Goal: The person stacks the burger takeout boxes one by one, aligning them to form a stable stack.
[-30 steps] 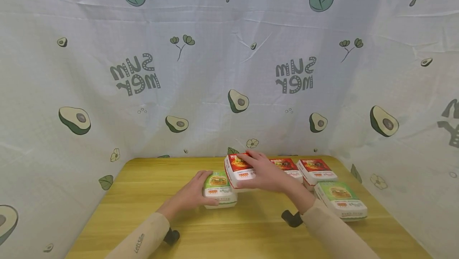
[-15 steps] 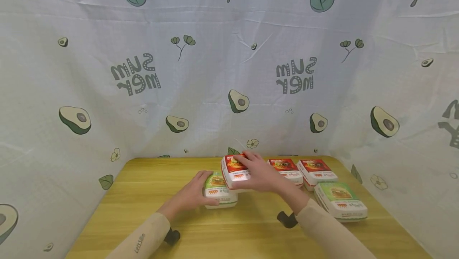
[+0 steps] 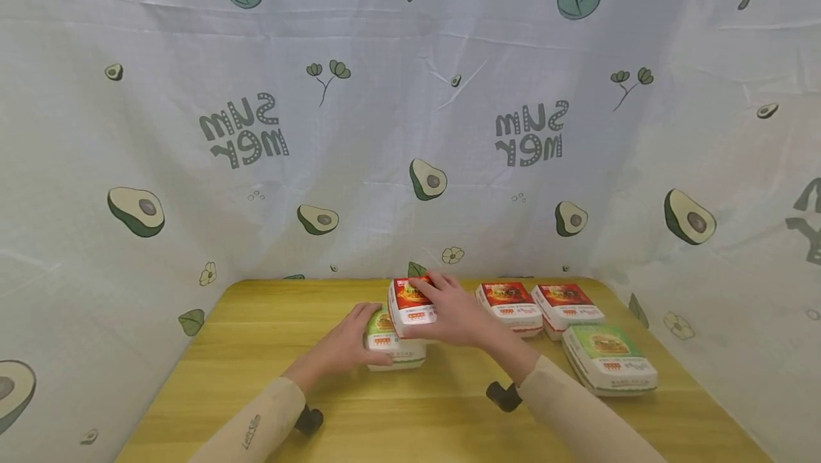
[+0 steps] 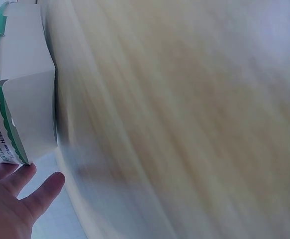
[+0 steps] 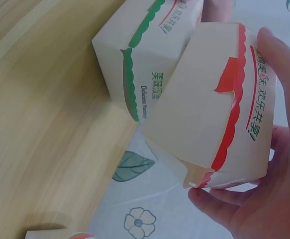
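Observation:
A red-topped burger box (image 3: 410,306) is in my right hand (image 3: 449,310), its thumb and fingers gripping opposite sides. In the head view it covers the right part of a green-topped burger box (image 3: 396,357). My left hand (image 3: 343,345) holds that green box by its left side on the table. In the right wrist view the red-trimmed box (image 5: 199,104) is slightly tilted, close beside the green-trimmed box (image 5: 140,55); whether they touch I cannot tell. The left wrist view shows the green-trimmed box (image 4: 28,89) at the left edge, with fingertips (image 4: 50,189) at its end.
Two more red-topped burger boxes, a nearer one (image 3: 509,310) and one farther right (image 3: 566,310), stand at the back right. Before them lies another green-topped box (image 3: 609,360). The wooden table (image 3: 269,320) ends against a patterned curtain (image 3: 359,164).
My right hand has carried the red box to the left, further over the green box. The left hand and the green box have stayed in place.

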{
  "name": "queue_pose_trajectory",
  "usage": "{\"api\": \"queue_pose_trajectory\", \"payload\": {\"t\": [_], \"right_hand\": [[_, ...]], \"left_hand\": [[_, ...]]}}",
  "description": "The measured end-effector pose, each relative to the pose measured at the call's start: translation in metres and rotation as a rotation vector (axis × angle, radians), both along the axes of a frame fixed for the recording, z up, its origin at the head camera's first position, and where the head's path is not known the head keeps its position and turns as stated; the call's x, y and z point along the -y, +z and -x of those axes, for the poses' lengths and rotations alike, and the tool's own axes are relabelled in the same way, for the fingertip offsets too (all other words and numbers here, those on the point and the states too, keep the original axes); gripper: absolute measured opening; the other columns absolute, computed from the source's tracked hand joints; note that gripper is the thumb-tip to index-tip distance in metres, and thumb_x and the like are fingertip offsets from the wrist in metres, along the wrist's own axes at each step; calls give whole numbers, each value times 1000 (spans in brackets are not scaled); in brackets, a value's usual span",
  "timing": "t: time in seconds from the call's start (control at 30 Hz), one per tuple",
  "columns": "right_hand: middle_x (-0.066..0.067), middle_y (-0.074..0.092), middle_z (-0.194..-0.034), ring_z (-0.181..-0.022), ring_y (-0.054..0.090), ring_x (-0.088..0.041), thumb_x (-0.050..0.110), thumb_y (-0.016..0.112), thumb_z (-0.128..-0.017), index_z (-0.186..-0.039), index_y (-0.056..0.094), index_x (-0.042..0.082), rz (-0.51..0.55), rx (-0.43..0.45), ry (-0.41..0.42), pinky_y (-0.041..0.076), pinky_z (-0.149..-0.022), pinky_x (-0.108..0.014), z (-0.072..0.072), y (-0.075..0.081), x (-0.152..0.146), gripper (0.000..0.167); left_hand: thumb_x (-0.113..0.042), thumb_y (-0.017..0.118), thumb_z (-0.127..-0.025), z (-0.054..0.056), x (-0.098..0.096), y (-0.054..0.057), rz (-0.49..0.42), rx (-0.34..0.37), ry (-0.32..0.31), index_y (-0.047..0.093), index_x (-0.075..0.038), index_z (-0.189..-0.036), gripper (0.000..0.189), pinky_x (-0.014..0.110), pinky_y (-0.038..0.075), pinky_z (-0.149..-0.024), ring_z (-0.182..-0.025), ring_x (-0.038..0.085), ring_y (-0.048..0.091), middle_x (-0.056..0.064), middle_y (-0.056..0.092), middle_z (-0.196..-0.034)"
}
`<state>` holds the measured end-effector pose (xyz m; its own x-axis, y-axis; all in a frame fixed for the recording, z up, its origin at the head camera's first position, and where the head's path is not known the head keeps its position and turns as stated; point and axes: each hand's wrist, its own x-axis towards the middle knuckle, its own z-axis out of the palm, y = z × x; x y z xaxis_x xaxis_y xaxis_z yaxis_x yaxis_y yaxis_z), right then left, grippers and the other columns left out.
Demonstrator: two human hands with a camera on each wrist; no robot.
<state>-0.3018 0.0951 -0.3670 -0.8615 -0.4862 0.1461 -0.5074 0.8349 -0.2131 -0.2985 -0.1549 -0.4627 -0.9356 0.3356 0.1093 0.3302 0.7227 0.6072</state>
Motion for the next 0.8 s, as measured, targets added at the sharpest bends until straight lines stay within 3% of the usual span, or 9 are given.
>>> {"api": "queue_pose_trajectory", "payload": {"t": [0.33, 0.8], "right_hand": [[-5, 31, -163, -146, 33, -35, 84, 64, -72, -155, 37, 38, -14, -2, 0, 50, -96, -59, 2, -6, 6, 99], [-6, 37, -160, -142, 38, -35, 83, 65, -72, -155, 38, 36, -13, -21, -21, 51, -92, -57, -1, -7, 18, 99]], "left_hand": [[-73, 81, -65, 0, -2, 2, -23, 12, 11, 25, -14, -159, 124, 50, 40, -112, -137, 24, 45, 5, 33, -160], [-70, 83, -64, 1, -2, -2, -88, 30, 7, 20, -19, -160, 125, 51, 40, -112, -134, 20, 46, 0, 36, -156]]}}
